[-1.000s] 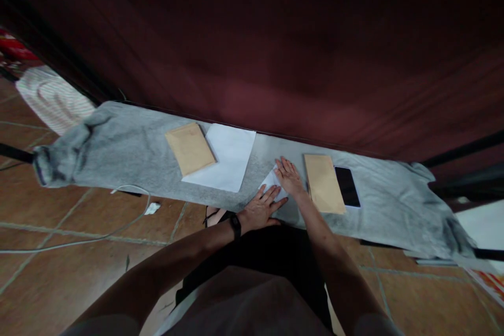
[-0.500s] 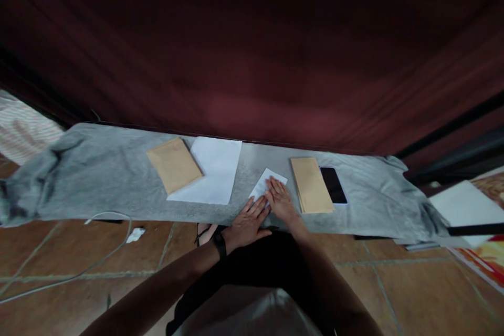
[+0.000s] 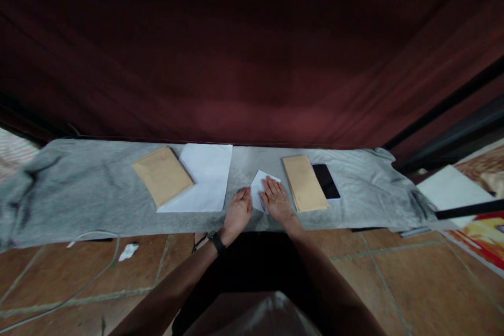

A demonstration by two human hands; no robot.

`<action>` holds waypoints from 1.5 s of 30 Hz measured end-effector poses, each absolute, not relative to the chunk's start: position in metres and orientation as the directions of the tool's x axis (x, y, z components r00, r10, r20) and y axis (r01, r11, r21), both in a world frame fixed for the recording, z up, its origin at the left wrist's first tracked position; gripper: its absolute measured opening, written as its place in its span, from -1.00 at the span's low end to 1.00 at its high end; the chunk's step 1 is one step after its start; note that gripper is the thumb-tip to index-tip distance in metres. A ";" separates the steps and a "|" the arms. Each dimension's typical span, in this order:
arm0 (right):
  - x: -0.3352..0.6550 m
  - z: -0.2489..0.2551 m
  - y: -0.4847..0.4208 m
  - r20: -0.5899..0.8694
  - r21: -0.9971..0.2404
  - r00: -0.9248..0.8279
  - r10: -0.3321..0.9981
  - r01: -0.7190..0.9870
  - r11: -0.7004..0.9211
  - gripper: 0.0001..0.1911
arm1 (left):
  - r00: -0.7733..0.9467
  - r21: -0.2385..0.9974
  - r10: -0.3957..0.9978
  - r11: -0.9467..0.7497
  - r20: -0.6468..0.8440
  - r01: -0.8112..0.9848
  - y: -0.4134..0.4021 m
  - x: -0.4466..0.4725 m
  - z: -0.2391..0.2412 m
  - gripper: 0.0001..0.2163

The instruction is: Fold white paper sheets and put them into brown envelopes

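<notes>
A small folded white paper lies on the grey cloth near its front edge. My right hand rests flat on the paper's right part, fingers stretched out. My left hand, with a black wristband, lies open on the cloth at the paper's left edge, fingertips touching it. Just right of my right hand lies a brown envelope, and beside that a dark phone.
Further left on the cloth are another brown envelope and a white sheet partly under it. A dark red curtain hangs behind. A white cable and a paper scrap lie on the tiled floor. White papers lie at right.
The camera has swung, shifting everything. My left hand has slid off the folded paper to its left edge. My right hand has drawn back toward me over the paper.
</notes>
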State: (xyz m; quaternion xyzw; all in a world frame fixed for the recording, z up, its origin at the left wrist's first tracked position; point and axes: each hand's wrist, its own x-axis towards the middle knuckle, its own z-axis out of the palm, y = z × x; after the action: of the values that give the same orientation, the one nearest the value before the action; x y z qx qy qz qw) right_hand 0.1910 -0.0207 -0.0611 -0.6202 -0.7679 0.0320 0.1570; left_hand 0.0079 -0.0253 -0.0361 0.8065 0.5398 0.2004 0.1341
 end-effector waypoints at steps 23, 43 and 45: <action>0.171 -0.067 -0.055 0.221 -0.233 -0.136 0.966 0.954 0.188 -0.43 | 0.288 0.380 0.943 -0.332 0.168 0.864 -0.029 0.021 -0.032 -0.62; 0.182 -0.063 -0.097 0.305 -0.205 -0.272 0.912 0.917 0.342 -0.47 | 0.578 0.162 0.774 -0.624 0.257 0.764 0.009 0.033 -0.056 -0.49; 0.186 -0.060 -0.104 0.301 -0.201 -0.283 0.910 0.914 0.351 -0.45 | 0.573 0.154 0.778 -0.619 0.259 0.771 0.010 0.033 -0.058 -0.49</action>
State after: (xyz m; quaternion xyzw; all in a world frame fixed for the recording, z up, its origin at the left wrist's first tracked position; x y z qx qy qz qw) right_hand 0.1857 -0.1037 -0.0600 -0.5694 -0.8011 -0.0053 0.1844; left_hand 0.0334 0.0095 -0.0583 0.8867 0.4365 0.1520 0.0118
